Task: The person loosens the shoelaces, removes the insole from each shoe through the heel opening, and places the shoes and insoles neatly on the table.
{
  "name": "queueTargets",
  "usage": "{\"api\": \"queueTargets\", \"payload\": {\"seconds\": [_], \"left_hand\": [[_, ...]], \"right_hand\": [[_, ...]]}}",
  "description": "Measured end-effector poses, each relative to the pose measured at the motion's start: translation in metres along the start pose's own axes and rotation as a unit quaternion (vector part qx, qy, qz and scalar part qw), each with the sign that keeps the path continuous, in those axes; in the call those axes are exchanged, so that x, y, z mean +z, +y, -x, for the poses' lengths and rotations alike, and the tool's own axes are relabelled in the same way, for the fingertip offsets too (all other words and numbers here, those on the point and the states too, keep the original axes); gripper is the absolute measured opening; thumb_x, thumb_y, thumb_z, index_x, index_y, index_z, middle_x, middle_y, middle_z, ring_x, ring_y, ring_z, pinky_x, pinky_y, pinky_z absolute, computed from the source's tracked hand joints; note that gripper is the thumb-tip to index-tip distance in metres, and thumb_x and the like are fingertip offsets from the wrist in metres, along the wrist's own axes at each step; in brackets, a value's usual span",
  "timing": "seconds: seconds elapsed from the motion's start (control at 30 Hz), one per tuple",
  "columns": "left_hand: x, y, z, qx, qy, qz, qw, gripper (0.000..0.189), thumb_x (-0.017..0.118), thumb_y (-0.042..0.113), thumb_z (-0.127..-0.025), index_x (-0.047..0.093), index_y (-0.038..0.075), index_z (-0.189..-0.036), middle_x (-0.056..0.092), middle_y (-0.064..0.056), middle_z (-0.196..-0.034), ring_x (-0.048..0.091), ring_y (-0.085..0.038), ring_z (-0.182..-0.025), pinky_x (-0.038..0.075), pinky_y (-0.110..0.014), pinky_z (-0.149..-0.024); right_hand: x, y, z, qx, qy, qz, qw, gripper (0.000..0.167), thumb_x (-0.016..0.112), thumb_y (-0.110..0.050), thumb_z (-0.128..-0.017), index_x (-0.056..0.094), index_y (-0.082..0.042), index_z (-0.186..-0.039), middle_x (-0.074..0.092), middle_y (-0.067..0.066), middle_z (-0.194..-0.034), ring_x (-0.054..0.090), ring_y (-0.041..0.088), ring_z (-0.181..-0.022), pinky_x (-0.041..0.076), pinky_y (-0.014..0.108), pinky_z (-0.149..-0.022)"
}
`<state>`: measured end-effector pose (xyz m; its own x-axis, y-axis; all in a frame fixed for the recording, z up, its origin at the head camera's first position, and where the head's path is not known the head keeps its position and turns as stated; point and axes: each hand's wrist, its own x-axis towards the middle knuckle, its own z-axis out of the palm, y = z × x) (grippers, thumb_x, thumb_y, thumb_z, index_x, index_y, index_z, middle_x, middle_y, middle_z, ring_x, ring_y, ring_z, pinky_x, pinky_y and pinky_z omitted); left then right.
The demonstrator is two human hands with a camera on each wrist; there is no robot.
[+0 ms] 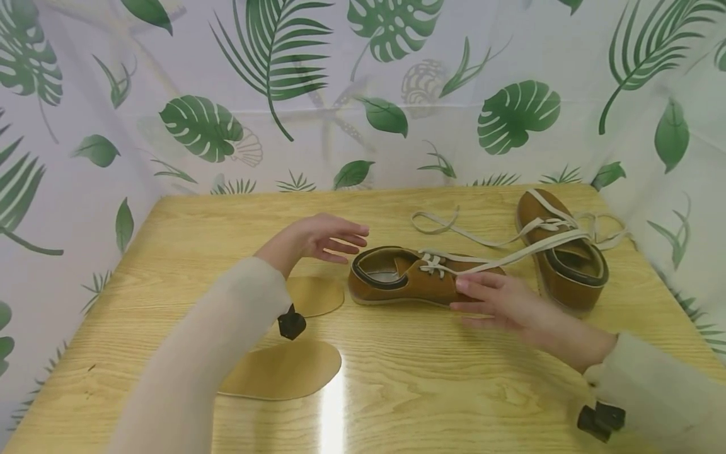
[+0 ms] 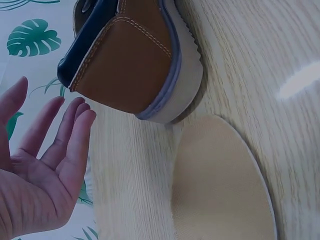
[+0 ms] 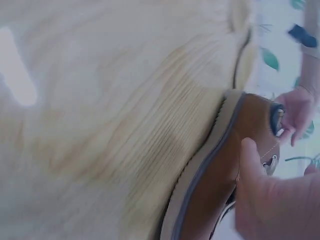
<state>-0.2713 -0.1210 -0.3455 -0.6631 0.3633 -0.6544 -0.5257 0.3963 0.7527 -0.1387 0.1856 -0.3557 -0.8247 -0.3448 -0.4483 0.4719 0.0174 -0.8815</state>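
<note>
A brown leather shoe (image 1: pixel 391 290) lies sole down on the wooden table, its heel to the left and its toe to the right. Off-white laces (image 1: pixel 433 263) thread its eyelets and trail off to the right. My left hand (image 1: pixel 334 238) hovers beside the heel, fingers spread and holding nothing; the left wrist view has the fingertips (image 2: pixel 90 116) just short of the heel. At the toe end, my right hand (image 1: pixel 505 302) has its fingers extended, overlapping the shoe's near side. In the right wrist view, one fingertip (image 3: pixel 248 145) is right at the leather. The toe is partly hidden.
A second brown shoe (image 1: pixel 578 287) stands at the right, its long laces spread across the table. Two tan insoles lie at the left, the nearer insole (image 1: pixel 283 372) partly under my left sleeve in view, the farther insole (image 1: pixel 317 295) near the heel. Leaf-print cloth (image 1: pixel 323 75) surrounds the table (image 1: pixel 431 391).
</note>
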Motion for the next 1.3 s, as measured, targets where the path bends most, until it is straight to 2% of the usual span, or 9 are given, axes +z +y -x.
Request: {"api": "queueTargets", "payload": {"seconds": [0.13,0.27,0.33,0.43,0.63,0.87,1.0,1.13,1.3], "left_hand": [[0.002,0.002,-0.002,-0.005,-0.010,-0.030,0.9995,0.044,0.063,0.030,-0.091,0.054,0.013,-0.131,0.058,-0.007,-0.130,0.054,-0.023,-0.121,0.053,-0.039,-0.094],[0.005,0.005,-0.006,-0.005,-0.013,-0.054,0.9984,0.043,0.062,0.029,-0.092,0.055,0.012,-0.130,0.057,-0.008,-0.131,0.053,-0.023,-0.121,0.053,-0.039,-0.095],[0.008,0.006,-0.009,-0.004,-0.012,-0.061,0.9980,0.042,0.064,0.030,-0.091,0.056,0.013,-0.128,0.058,-0.007,-0.130,0.054,-0.022,-0.121,0.053,-0.038,-0.095],[0.013,0.006,-0.014,-0.005,-0.013,-0.067,0.9977,0.041,0.065,0.030,-0.090,0.059,0.013,-0.126,0.059,-0.006,-0.128,0.053,-0.021,-0.121,0.052,-0.038,-0.096],[0.018,0.005,-0.019,-0.005,-0.012,-0.077,0.9970,0.041,0.067,0.030,-0.088,0.060,0.014,-0.126,0.059,-0.006,-0.128,0.052,-0.023,-0.123,0.049,-0.039,-0.100],[0.015,0.008,-0.022,-0.005,-0.024,-0.113,0.9932,0.041,0.068,0.029,-0.088,0.060,0.012,-0.125,0.059,-0.005,-0.128,0.051,-0.023,-0.124,0.049,-0.039,-0.099],[0.016,0.011,-0.024,-0.007,-0.036,-0.131,0.9907,0.040,0.067,0.029,-0.089,0.061,0.013,-0.124,0.057,-0.004,-0.131,0.049,-0.023,-0.126,0.049,-0.039,-0.100],[0.019,0.014,-0.026,-0.014,-0.030,-0.146,0.9888,0.037,0.069,0.031,-0.087,0.064,0.014,-0.119,0.059,-0.004,-0.126,0.052,-0.022,-0.121,0.052,-0.036,-0.094],[0.021,0.017,-0.027,-0.022,-0.046,-0.174,0.9835,0.035,0.069,0.032,-0.087,0.066,0.015,-0.118,0.058,-0.004,-0.126,0.051,-0.022,-0.122,0.053,-0.035,-0.090]], "right_hand": [[0.000,0.004,0.005,0.109,-0.006,-0.242,0.9639,0.021,0.060,-0.021,-0.093,0.055,-0.004,-0.105,0.050,0.013,-0.112,0.065,0.026,-0.098,0.047,0.047,-0.101],[0.010,0.011,0.009,0.152,0.002,-0.351,0.9241,0.012,0.059,-0.016,-0.094,0.062,-0.004,-0.096,0.040,0.014,-0.121,0.062,0.031,-0.101,0.042,0.049,-0.106],[0.017,0.014,0.009,0.155,0.008,-0.373,0.9146,0.008,0.059,-0.011,-0.094,0.063,-0.005,-0.094,0.036,0.014,-0.124,0.061,0.031,-0.101,0.041,0.048,-0.107],[0.027,0.016,0.007,0.160,0.028,-0.389,0.9070,0.003,0.061,-0.007,-0.091,0.062,-0.006,-0.094,0.039,0.015,-0.123,0.061,0.032,-0.098,0.041,0.048,-0.107],[0.043,0.017,0.003,0.175,0.071,-0.395,0.8993,0.032,0.068,-0.004,-0.086,0.047,-0.007,-0.109,0.040,0.016,-0.124,0.057,0.033,-0.106,0.040,0.048,-0.107],[0.067,0.016,-0.007,0.172,0.079,-0.409,0.8924,0.033,0.063,-0.005,-0.089,0.041,-0.006,-0.113,0.028,0.019,-0.142,0.029,0.032,-0.138,0.034,0.047,-0.111],[0.082,0.013,-0.015,0.168,0.069,-0.414,0.8923,0.048,0.058,-0.010,-0.093,0.032,-0.007,-0.132,0.011,0.018,-0.154,0.022,0.030,-0.142,0.030,0.045,-0.115],[0.092,0.012,-0.025,0.165,0.066,-0.428,0.8864,0.076,0.055,-0.016,-0.095,0.003,-0.008,-0.150,0.008,0.017,-0.156,0.020,0.029,-0.142,0.028,0.043,-0.116],[0.102,0.009,-0.031,0.161,0.078,-0.447,0.8766,0.074,0.054,-0.020,-0.096,0.005,-0.012,-0.150,0.011,0.016,-0.156,0.021,0.027,-0.142,0.027,0.043,-0.117]]}}
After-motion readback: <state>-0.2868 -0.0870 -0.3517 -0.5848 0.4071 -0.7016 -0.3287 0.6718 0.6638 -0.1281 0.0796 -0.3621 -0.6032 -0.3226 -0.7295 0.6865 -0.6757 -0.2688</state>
